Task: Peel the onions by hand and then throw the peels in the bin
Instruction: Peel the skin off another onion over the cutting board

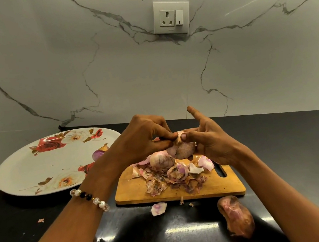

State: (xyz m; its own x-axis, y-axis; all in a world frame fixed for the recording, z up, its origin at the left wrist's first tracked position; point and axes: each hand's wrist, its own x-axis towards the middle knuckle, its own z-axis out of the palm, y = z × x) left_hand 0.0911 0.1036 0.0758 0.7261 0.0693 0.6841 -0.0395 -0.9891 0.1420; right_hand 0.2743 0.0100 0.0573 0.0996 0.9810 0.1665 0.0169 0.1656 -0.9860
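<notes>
Held onion (181, 149) half-skinned; peels (175, 176) heaped on board.

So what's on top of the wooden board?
On the wooden board lie a pile of peels and an onion. The peels and hands cover whatever lies beneath them.

Onion on plate (100, 152) at 9 o'clock half hidden by left wrist; held onion (182, 148) mostly covered by hands.
</notes>
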